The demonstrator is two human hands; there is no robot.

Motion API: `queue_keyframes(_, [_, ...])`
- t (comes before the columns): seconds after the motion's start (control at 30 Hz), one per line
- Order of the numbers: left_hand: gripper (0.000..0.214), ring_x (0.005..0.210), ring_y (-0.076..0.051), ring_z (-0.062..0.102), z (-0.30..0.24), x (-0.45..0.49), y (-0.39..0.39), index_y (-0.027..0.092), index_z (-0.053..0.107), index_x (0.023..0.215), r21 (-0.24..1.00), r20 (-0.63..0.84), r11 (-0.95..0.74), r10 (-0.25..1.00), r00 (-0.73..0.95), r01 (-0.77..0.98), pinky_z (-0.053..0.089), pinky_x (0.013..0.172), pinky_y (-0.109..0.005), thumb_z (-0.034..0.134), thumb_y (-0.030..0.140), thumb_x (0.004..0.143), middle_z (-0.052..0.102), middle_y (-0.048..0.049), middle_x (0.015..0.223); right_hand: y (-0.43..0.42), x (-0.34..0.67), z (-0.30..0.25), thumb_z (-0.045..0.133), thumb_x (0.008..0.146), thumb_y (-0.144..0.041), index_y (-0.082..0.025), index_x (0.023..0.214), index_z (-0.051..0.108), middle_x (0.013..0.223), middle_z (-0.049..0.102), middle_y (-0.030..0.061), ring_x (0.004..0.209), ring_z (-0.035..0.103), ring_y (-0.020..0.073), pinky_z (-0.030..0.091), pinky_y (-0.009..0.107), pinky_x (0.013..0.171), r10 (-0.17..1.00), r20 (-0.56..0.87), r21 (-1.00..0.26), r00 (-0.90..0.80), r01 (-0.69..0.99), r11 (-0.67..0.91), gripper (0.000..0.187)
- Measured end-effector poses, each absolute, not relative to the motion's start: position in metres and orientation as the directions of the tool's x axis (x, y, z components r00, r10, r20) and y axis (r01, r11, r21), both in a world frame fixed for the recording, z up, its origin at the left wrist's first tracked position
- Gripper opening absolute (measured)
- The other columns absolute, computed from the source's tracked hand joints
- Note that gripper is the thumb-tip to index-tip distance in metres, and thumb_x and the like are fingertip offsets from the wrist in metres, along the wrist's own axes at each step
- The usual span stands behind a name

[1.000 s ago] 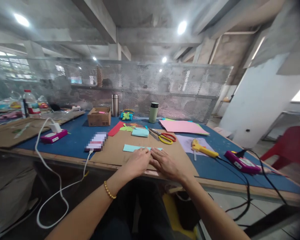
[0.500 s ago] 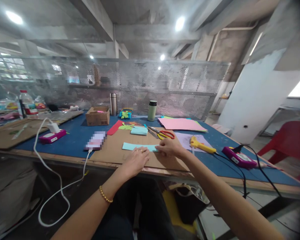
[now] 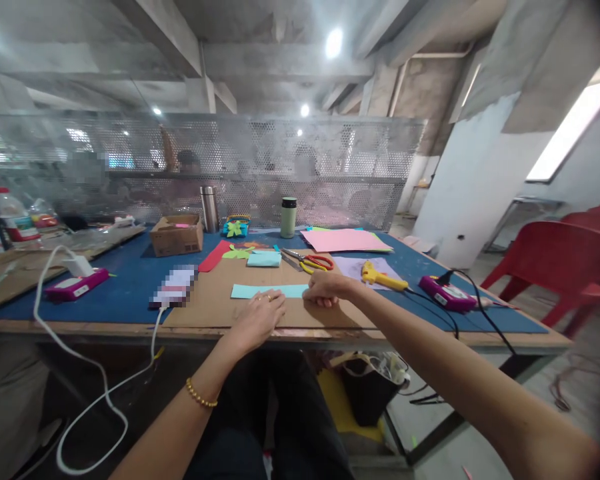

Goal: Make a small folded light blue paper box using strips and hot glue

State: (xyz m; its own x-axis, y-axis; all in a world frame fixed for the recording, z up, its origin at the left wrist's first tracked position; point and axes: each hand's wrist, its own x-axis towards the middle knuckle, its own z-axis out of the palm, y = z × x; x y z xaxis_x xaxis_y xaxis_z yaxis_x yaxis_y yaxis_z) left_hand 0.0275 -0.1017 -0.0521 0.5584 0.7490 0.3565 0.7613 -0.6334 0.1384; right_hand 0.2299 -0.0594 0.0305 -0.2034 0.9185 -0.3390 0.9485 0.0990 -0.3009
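Observation:
A light-blue paper strip [image 3: 241, 291] lies flat across a sheet of brown cardboard [image 3: 200, 308]. My left hand [image 3: 260, 317] rests on the strip's lower middle edge, palm down, fingers stretched out. At the strip's right end, my right hand [image 3: 325, 288] is closed, its curled fingers gripping the paper and covering that end. Just behind the strip sits a folded light-blue paper piece [image 3: 264, 259]. Scissors with red and yellow handles [image 3: 320, 263] lie beyond my right hand. To the right, a yellow glue gun [image 3: 383, 276] rests on purple paper [image 3: 349, 268].
Pink paper [image 3: 347, 240] is stacked at the back right, near a green bottle [image 3: 289, 219]. A cardboard box [image 3: 177, 236] and steel flask [image 3: 209, 209] stand back left. A phone [image 3: 174, 287] with a white cable and purple power strips [image 3: 447, 295] flank the cardboard.
The whole view has turned slightly to the right, so the table's things appear shifted left. Both hands stay on the paper strip, with the right hand's fingers a little more curled.

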Motion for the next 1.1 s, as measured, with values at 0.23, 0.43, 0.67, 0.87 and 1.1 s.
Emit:
queue_keyframes(0.23, [0.034, 0.131, -0.023, 0.049, -0.052, 0.026, -0.101, 0.018, 0.058, 0.125, 0.138, 0.363, -0.631, 0.749, 0.553, 0.764, 0.035, 0.112, -0.041, 0.036, 0.028, 0.101, 0.057, -0.0092, 0.138, -0.054, 0.258, 0.034, 0.067, 0.077, -0.027, -0.013, 0.056, 0.062, 0.046, 0.060, 0.0026, 0.041, 0.057, 0.0128, 0.044, 0.021, 0.042, 0.935, -0.322, -0.268, -0.146, 0.962, 0.058, 0.026])
queue_keyframes(0.43, [0.032, 0.124, -0.023, 0.054, -0.041, 0.027, -0.104, 0.018, 0.062, 0.120, 0.111, 0.330, -0.630, 0.753, 0.569, 0.769, 0.040, 0.106, -0.036, 0.039, 0.028, 0.100, 0.060, -0.0104, 0.134, -0.060, 0.249, 0.035, 0.049, 0.093, -0.035, -0.015, 0.076, 0.067, 0.062, 0.069, 0.0027, 0.048, 0.059, 0.0087, 0.043, 0.017, 0.046, 0.963, -0.127, -0.354, -0.239, 0.917, 0.181, 0.032])
queue_keyframes(0.67, [0.029, 0.107, -0.030, 0.061, -0.011, 0.044, -0.096, 0.018, 0.072, 0.092, 0.004, 0.312, -0.476, 0.836, 0.452, 0.879, 0.044, 0.091, -0.041, 0.046, 0.031, 0.094, 0.069, -0.0138, 0.107, -0.051, 0.233, 0.020, 0.067, 0.082, -0.045, -0.015, 0.052, 0.058, 0.052, 0.063, 0.0032, 0.044, 0.057, 0.0120, 0.045, 0.022, 0.045, 0.935, -0.227, -0.307, -0.272, 0.931, 0.196, 0.042])
queue_keyframes(0.87, [0.029, 0.084, -0.026, 0.066, 0.000, 0.066, -0.070, 0.016, 0.070, 0.080, 0.252, 0.070, -0.227, 0.974, 0.216, 0.941, 0.042, 0.067, -0.031, 0.055, 0.040, 0.086, 0.070, -0.0129, 0.084, -0.045, 0.239, 0.014, 0.065, 0.083, -0.050, -0.017, 0.060, 0.061, 0.054, 0.063, 0.0003, 0.052, 0.061, 0.0121, 0.048, 0.022, 0.053, 0.943, -0.224, -0.293, -0.248, 0.939, 0.178, 0.041])
queue_keyframes(1.1, [0.032, 0.065, -0.018, 0.057, 0.001, 0.063, -0.052, 0.016, 0.062, 0.068, 0.308, -0.056, -0.214, 0.968, 0.243, 0.927, 0.034, 0.055, -0.026, 0.064, 0.047, 0.076, 0.061, -0.0047, 0.065, -0.048, 0.236, 0.014, 0.065, 0.083, -0.053, -0.018, 0.064, 0.063, 0.049, 0.059, -0.0009, 0.052, 0.061, 0.0133, 0.049, 0.023, 0.053, 0.940, -0.226, -0.302, -0.254, 0.936, 0.180, 0.040])
